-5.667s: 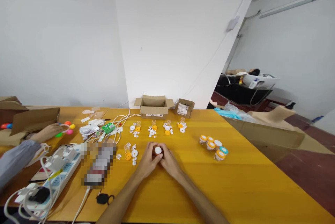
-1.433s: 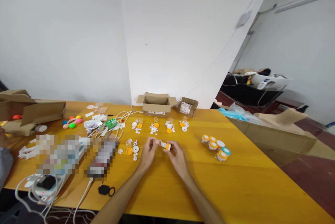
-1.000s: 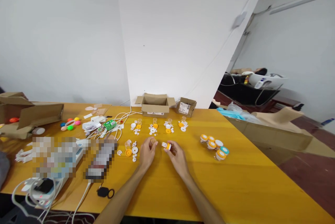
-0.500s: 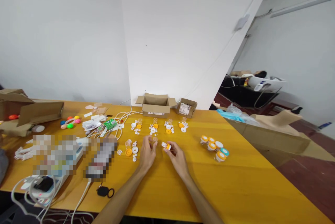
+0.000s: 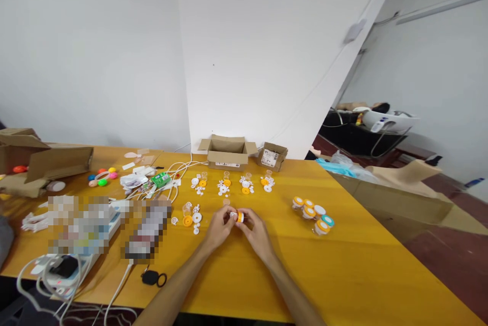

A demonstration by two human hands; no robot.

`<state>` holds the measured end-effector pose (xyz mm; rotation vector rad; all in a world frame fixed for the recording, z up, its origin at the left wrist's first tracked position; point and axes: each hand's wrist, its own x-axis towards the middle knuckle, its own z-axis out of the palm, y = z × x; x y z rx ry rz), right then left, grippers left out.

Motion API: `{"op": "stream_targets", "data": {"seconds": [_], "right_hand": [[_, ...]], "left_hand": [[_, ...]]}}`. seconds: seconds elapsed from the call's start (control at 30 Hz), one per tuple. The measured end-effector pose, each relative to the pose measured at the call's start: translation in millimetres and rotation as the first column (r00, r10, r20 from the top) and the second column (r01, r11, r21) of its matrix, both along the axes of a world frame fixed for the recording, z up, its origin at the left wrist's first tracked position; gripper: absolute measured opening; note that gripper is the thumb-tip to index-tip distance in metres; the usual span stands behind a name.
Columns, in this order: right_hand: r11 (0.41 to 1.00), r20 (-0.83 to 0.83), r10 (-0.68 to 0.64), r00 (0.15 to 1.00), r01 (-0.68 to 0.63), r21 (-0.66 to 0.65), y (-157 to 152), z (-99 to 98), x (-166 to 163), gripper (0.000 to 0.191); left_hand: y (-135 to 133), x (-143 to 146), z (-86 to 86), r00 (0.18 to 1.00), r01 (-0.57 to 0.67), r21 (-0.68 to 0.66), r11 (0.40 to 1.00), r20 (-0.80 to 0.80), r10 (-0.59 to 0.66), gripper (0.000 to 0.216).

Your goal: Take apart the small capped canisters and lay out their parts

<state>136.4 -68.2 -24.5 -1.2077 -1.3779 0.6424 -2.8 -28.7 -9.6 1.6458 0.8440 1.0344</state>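
Note:
My right hand (image 5: 257,232) grips a small orange-and-white cap (image 5: 240,217) with a white perforated piece at its left end. From the other side, my left hand (image 5: 219,228) is closed, its thumb and fingers pinching that perforated end. Just beyond the fingers stands a clear plastic cup (image 5: 226,202), partly hidden. To the left of my hands lies a set of loose parts: a clear cup (image 5: 186,209), an orange ring (image 5: 187,220), a white disc (image 5: 197,217) and small perforated white pieces.
Further back lie several similar part sets (image 5: 224,186), before an open cardboard box (image 5: 227,159) and a smaller box (image 5: 272,157). Capped cups (image 5: 308,211) cluster at right. A phone (image 5: 148,232), power strip (image 5: 95,239), cables and a black case (image 5: 150,278) occupy the left.
My left hand has moved right and toward me from beside the clear cup and closed on the cap's perforated end. My right hand has shifted slightly left with the cap.

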Motion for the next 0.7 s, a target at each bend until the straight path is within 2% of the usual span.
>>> {"op": "stream_targets", "data": {"seconds": [0.2,0.43,0.7], "right_hand": [[0.998,0.070,0.012,0.997,-0.017,0.065,-3.3,5.2,-2.0,0.016],[1.000,0.083,0.002,0.997,-0.004,0.029,-5.0,7.7,-5.0,0.017],[1.000,0.085,0.004,0.996,-0.004,-0.007,-4.5,7.5,-6.0,0.015]], "left_hand": [[-0.4,-0.3,2.1,1.000,0.008,-0.022,1.000,0.016,-0.008,0.024],[-1.6,-1.0,5.5,1.000,0.007,-0.009,1.000,-0.002,-0.007,0.021],[1.2,-2.7,-2.4,1.000,0.020,0.005,1.000,-0.001,-0.020,0.023]]}}
